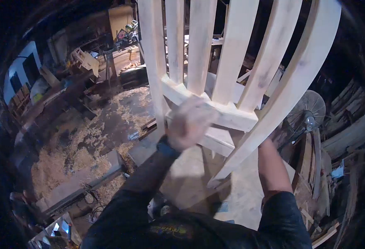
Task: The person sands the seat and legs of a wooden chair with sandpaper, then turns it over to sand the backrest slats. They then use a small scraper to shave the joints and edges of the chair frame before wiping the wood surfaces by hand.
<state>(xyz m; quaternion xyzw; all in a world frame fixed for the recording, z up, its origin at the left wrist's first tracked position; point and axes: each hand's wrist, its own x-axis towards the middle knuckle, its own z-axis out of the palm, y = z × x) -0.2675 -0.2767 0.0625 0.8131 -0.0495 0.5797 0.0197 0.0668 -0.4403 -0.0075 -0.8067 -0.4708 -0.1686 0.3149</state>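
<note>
A pale wooden chair back (pixel 237 54) with several upright slats stands before me on a light board (pixel 244 195). My left hand (pixel 190 123), smeared by motion, is at the lower cross rail (pixel 236 117), near the foot of the slats. Its fingers are too blurred to show what they hold, if anything. A dark band (pixel 168 147) circles that wrist. My right forearm (pixel 273 168) reaches up behind the curved right post (pixel 292 83), which hides most of the hand. Below the cross rail runs a second rail (pixel 217 141).
Wood shavings (pixel 53 168) cover the floor at left, beside a long beam (pixel 87 186). A round fan (pixel 309 110) stands at right, with stacked boards (pixel 315 166) below it. Farther back are a workbench (pixel 124 58) and a power saw (pixel 126 33).
</note>
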